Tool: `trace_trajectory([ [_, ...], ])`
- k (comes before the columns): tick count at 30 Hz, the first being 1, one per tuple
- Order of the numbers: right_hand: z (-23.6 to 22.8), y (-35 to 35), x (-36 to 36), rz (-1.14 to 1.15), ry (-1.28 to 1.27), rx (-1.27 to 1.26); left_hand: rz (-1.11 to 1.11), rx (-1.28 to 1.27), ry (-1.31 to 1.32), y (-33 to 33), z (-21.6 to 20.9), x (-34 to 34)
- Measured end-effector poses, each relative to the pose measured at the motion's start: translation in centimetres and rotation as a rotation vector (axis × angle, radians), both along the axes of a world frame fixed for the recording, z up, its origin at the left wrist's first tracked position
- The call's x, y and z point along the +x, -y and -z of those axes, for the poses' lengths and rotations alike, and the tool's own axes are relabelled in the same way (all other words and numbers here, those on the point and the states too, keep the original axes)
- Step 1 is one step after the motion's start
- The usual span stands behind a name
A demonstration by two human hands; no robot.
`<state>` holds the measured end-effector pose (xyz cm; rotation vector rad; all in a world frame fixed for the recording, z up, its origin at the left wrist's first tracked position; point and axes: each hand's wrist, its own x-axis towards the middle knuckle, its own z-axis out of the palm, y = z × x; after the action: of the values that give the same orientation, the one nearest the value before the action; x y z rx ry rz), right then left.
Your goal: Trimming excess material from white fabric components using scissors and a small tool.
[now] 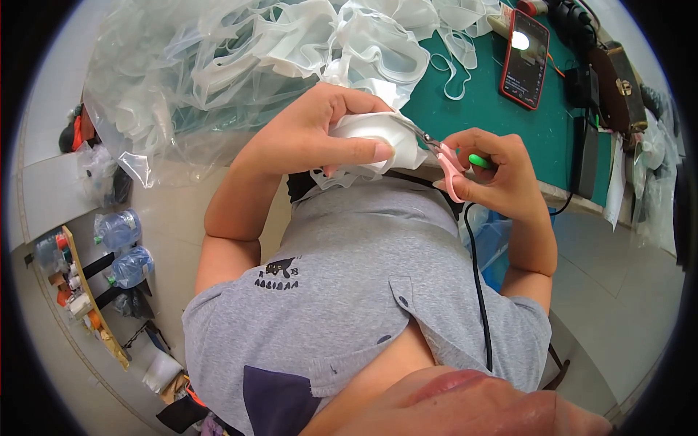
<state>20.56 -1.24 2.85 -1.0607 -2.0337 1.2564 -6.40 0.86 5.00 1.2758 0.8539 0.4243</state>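
My left hand [309, 142] is closed on a white, cup-shaped fabric piece [363, 131], with the thumb lying across its near side. Pink-handled scissors [452, 174] are in my right hand [505, 167], their blades reaching left to the upper edge of the fabric. Whether the blades are apart cannot be made out. A bright green rounded tip [478, 161] sticks out between the fingers of the right hand; the rest of that object is hidden. Both hands are above the near edge of the green table [472, 105], in front of my body.
White fabric pieces with thin straps [291, 36] are heaped at the back, partly in a clear plastic bag [138, 120] on the left. A phone in a red case [525, 62] leans at the right, near black cables and a brown case [618, 87]. A black cord [476, 291] hangs over my front.
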Motion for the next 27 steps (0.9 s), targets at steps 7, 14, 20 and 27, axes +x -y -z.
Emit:
trace_trajectory([
  [7,-0.8,-0.6,-0.4,-0.049,0.037,0.022,0.179,-0.035,-0.071,-1.2,0.2,-0.1],
  [14,-1.8,-1.8,2.6,0.062,0.124,-0.013,0.109,-0.023,-0.059,-1.0,0.2,-0.2],
  [20,0.8,-2.3,4.4,0.304,0.408,0.138,0.01,-0.021,0.003,-0.3,0.0,0.3],
  [27,-0.2,-0.9,-0.8,0.278,-0.258,-0.108,-0.133,0.088,0.017,0.6,-0.2,2.1],
])
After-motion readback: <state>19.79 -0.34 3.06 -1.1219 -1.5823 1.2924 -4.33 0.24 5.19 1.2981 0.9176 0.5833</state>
